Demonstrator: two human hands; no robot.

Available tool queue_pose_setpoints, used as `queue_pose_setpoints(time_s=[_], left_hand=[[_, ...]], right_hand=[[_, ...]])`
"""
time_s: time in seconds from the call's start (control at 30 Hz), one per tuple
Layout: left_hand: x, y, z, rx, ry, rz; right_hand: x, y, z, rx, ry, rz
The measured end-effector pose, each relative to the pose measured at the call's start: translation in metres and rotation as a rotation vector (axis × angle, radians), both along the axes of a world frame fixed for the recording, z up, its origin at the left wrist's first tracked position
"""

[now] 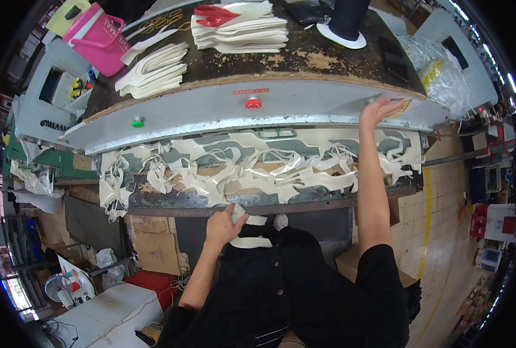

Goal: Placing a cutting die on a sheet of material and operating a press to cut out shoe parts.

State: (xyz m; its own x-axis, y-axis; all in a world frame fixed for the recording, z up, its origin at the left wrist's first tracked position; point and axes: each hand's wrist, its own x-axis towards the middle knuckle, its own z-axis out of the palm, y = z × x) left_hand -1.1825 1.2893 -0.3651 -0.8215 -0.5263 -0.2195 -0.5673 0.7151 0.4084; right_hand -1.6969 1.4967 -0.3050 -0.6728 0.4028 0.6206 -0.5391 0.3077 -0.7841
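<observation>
Near the front edge of the machine bed, my left hand (pixel 223 225) is closed around a few curved off-white cut pieces (pixel 252 242), whose strips stick out to the right in front of my black shirt. My right arm reaches far forward. At its end my right hand (pixel 378 111) rests against the right part of the grey front panel (pixel 304 104), fingers stretched out, palm by a small round knob (pixel 370 101) that it partly covers. Between my arms lies an off-white sheet (pixel 269 168) full of cut-out holes, its leftover strips tangled on the bed.
On the worn dark top stand stacks of off-white pieces (pixel 243 35), red-handled scissors (pixel 216 15), a pink bucket (pixel 98 40) and a black cylinder on a white base (pixel 351 26). The panel carries a red button (pixel 253 103) and a green button (pixel 138 122). Clear plastic (pixel 446 81) bulges at right.
</observation>
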Motion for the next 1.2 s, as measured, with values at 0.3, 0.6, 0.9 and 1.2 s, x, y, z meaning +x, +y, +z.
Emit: queue_pose_setpoints(time_s=[0.3, 0.6, 0.9, 1.2], left_hand=[[0.003, 0.005, 0.009, -0.086, 0.099, 0.006], [0.01, 0.014, 0.001, -0.149, 0.068, -0.031], [0.004, 0.006, 0.009, -0.131, 0.08, -0.022], [-0.002, -0.045, 0.022, 0.186, -0.007, -0.145]], right_hand=[[0.28, 0.055, -0.092, 0.683, -0.236, 0.937], [0.321, 0.053, -0.086, 0.891, -0.323, 0.808], [0.314, 0.048, -0.086, 0.893, -0.305, 0.836], [0.259, 0.034, -0.066, 1.053, -0.62, 1.271]])
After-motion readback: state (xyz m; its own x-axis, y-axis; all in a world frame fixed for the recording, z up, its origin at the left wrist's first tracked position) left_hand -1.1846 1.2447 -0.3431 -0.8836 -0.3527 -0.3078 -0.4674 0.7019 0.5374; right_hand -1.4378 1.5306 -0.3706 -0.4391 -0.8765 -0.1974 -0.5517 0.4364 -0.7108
